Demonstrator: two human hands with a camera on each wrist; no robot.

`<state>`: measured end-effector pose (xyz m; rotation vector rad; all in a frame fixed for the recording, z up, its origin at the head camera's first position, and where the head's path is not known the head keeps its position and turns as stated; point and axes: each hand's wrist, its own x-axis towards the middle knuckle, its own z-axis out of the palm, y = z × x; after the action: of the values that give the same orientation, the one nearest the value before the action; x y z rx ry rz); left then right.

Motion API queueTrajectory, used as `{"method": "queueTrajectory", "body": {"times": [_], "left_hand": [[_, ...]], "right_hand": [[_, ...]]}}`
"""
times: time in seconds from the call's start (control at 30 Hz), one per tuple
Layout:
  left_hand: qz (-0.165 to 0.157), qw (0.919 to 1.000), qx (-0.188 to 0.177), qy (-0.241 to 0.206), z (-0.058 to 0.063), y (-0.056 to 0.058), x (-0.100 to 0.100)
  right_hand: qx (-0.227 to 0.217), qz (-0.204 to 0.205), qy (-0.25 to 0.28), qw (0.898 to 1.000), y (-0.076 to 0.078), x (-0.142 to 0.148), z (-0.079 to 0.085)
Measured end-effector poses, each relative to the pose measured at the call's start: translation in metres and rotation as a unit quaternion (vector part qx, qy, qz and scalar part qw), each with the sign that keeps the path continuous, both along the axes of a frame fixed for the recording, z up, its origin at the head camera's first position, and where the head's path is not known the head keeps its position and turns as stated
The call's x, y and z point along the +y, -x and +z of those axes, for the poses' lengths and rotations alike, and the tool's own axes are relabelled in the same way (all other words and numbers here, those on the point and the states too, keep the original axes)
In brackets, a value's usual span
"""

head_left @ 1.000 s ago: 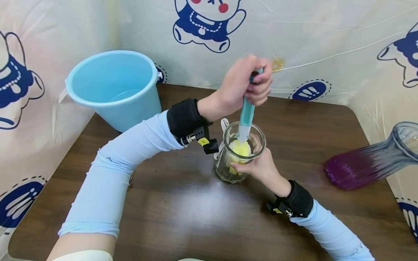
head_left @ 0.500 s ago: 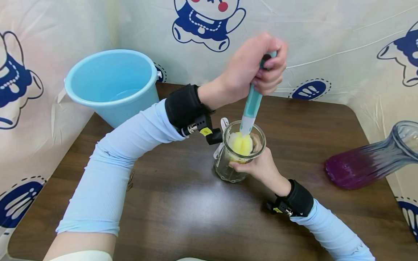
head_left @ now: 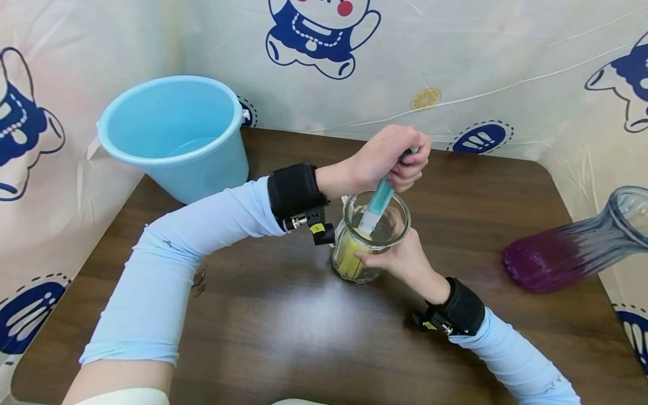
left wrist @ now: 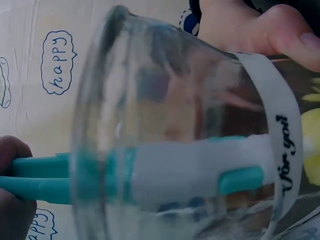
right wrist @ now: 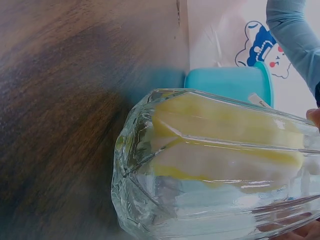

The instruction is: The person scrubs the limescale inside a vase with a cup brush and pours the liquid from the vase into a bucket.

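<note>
My left hand (head_left: 392,157) grips the teal handle of a sponge bottle brush (head_left: 381,196), its fingers curled round it above the jar's mouth. The brush slants down to the left inside a clear glass jar (head_left: 372,274). Its yellow and white sponge head (right wrist: 225,145) lies along the wall and reaches close to the base, seen through the glass in the right wrist view. My right hand (head_left: 405,259) holds the jar's side, thumb across the front; its other fingers are partly hidden behind the glass. In the left wrist view a white ribbon (left wrist: 286,135) printed "for you" circles the jar.
A light blue bucket (head_left: 223,169) with some water in it stands at the back left of the brown table (head_left: 283,337). At the right, a purple-to-clear glass vase (head_left: 552,256) reaches the table's edge. Printed sheeting (head_left: 455,56) hangs round the back and sides.
My left hand rose with the brush, then pushed down, so the sponge head went from near the jar's mouth to low inside. My right hand and the jar stay nearly in place.
</note>
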<state>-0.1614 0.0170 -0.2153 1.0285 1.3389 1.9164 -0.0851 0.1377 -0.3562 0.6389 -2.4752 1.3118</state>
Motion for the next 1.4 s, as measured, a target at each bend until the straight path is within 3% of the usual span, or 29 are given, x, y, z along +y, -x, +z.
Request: {"method": "queueTrajectory", "body": {"times": [0.37, 0.63, 0.77, 0.93, 1.23, 1.4], "left_hand": [[0.007, 0.9988, 0.043, -0.023, 0.001, -0.005, 0.001], [0.019, 0.998, 0.041, -0.044, 0.033, -0.008, 0.003], [0.018, 0.9951, 0.077, -0.059, 0.048, -0.012, 0.003], [-0.008, 0.9896, 0.126, -0.069, 0.059, -0.018, 0.004], [-0.069, 0.9872, 0.135, -0.05, 0.048, -0.019, 0.013], [-0.078, 0.9872, 0.139, 0.005, 0.033, -0.023, 0.015]], "right_hand": [[0.018, -0.003, -0.023, 1.0, -0.001, 0.0, 0.002], [0.004, -0.004, -0.017, 1.0, -0.001, -0.001, 0.002], [0.004, -0.006, -0.018, 1.0, -0.002, -0.001, 0.002], [0.015, -0.002, -0.015, 1.0, -0.002, -0.001, 0.002], [0.05, 0.007, -0.033, 0.998, 0.0, 0.0, 0.001], [0.064, 0.008, -0.042, 0.997, -0.001, 0.0, 0.0]]}}
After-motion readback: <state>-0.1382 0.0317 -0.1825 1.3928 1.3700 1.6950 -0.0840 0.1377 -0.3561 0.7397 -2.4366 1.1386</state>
